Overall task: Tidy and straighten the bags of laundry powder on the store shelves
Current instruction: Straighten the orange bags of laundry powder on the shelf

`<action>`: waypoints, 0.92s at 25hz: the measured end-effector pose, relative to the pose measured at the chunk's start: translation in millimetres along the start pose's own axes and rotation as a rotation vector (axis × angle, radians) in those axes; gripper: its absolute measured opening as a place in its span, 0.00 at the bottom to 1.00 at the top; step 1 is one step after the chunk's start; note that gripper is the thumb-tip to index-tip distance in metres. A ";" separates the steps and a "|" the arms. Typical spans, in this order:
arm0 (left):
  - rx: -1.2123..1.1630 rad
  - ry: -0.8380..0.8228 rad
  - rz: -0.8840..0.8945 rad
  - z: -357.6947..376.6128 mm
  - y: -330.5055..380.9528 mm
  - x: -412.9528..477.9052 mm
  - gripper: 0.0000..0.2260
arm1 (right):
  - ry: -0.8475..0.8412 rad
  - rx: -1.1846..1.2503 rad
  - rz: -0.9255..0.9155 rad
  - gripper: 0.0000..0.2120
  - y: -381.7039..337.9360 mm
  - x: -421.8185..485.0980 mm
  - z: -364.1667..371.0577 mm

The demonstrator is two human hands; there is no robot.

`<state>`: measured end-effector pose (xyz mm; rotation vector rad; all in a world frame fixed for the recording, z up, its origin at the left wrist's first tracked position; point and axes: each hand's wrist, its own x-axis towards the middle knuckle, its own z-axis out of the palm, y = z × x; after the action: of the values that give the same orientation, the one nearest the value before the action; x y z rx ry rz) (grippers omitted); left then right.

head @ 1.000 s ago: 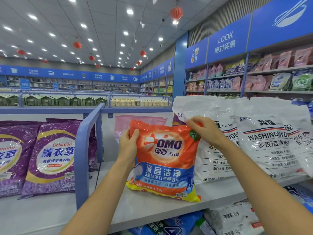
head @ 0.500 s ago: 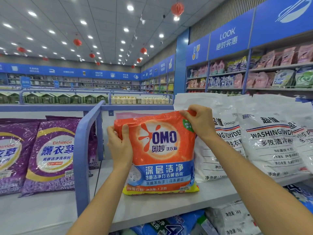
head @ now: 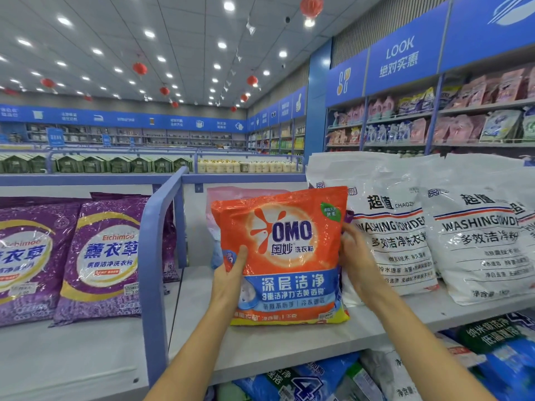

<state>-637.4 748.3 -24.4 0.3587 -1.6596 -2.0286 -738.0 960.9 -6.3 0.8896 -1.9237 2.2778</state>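
An orange OMO laundry powder bag (head: pixel 285 253) stands upright on the white top shelf (head: pixel 275 345), facing me. My left hand (head: pixel 230 274) grips its left edge at mid height, thumb across the front. My right hand (head: pixel 354 256) holds its right edge, fingers tucked behind the bag. A pink bag (head: pixel 228 195) leans behind it, mostly hidden. Two white washing powder bags (head: pixel 396 233) (head: pixel 480 235) stand just to the right. Purple lavender powder bags (head: pixel 107 259) lean in the bay to the left.
A blue metal divider (head: pixel 157 256) separates the two shelf bays. Blue and white bags (head: pixel 304 383) fill the shelf below. Across the aisle, a wall shelf (head: pixel 434 123) holds pink and blue pouches.
The orange bag went from tilted to standing straight and upright. Both hands slid down from its top corners to its sides.
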 end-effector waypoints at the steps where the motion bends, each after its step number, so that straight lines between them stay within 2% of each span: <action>1: 0.026 0.031 -0.016 3.4 4.2 2.6 0.21 | -0.054 -0.047 0.047 0.38 14.6 -17.2 1.2; 3: 0.098 0.066 -0.050 8.9 8.0 6.0 0.27 | -0.146 -0.146 0.119 0.48 32.9 -39.0 4.9; 5: 0.150 0.087 -0.033 10.4 6.2 6.9 0.30 | -0.117 -0.219 0.155 0.46 39.6 -40.7 7.1; 8: 0.043 0.077 -0.001 7.7 2.4 -2.4 0.17 | 0.010 -0.263 0.163 0.35 40.3 -38.8 16.3; 10: 0.074 0.010 -0.018 1.1 -4.1 -7.6 0.17 | 0.067 -0.228 0.154 0.37 44.2 -39.6 17.2; 13: 0.208 -0.115 -0.039 -9.3 -16.2 -14.3 0.17 | 0.060 -0.124 0.184 0.43 43.0 -39.6 15.1; 14: 0.229 -0.167 -0.044 -12.2 -17.0 -17.7 0.16 | 0.062 -0.090 0.214 0.39 41.6 -37.7 15.4; 17: 0.237 -0.290 -0.005 -13.0 -13.5 -28.2 0.13 | 0.046 -0.181 0.270 0.15 38.5 -35.1 22.9; 20: 0.267 -0.189 0.037 -11.0 -14.7 -30.9 0.12 | 0.060 -0.246 0.266 0.11 36.0 -39.9 27.4; 21: 0.314 -0.122 0.046 -10.6 -14.4 -34.1 0.14 | 0.078 -0.237 0.240 0.10 31.4 -44.3 28.2; 23: 0.397 0.007 0.040 -10.7 -12.4 -42.6 0.24 | 0.136 -0.253 0.175 0.09 20.6 -57.5 29.0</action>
<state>-598.7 763.4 -43.2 0.4612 -2.0460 -1.6590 -686.0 948.6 -47.9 0.5451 -2.2380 2.0495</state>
